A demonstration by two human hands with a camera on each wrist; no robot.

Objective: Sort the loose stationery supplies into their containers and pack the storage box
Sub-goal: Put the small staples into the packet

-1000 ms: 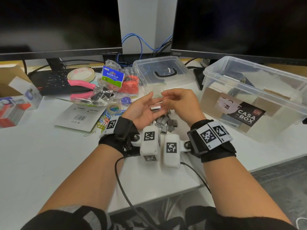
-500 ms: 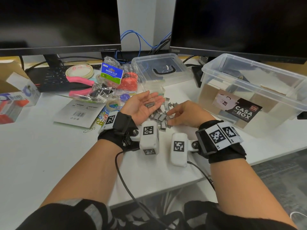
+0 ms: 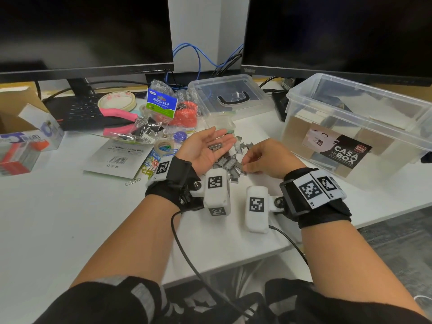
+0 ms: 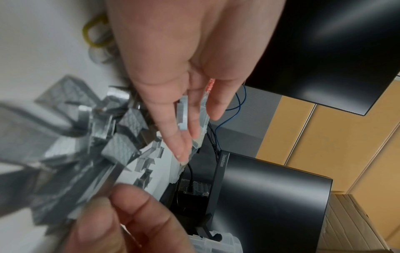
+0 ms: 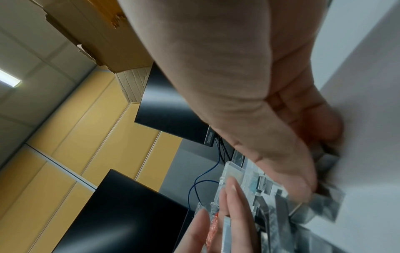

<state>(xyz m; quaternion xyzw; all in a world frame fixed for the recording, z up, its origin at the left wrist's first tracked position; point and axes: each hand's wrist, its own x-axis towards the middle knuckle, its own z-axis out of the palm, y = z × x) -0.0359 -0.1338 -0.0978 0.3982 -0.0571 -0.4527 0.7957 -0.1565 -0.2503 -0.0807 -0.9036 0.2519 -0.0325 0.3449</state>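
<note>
**One staple strip cupped, more waiting in the pile**

Head view: the left hand (image 3: 205, 148) lies palm-up with slack fingers, likely as a tray for one staple strip (image 3: 215, 146); it has sunk toward the staple pile (image 3: 230, 163) on the bench (image 3: 58, 218). Beside the pile, the right hand (image 3: 266, 159) has come down, fingertips pinching at strips.

Left wrist view: the strip (image 4: 183, 113) rests across straight fingers (image 4: 171, 126).

Right wrist view: the right hand's fingers (image 5: 288, 172) curl onto the pile (image 5: 320, 208); whether they hold a strip, I cannot tell.
</note>
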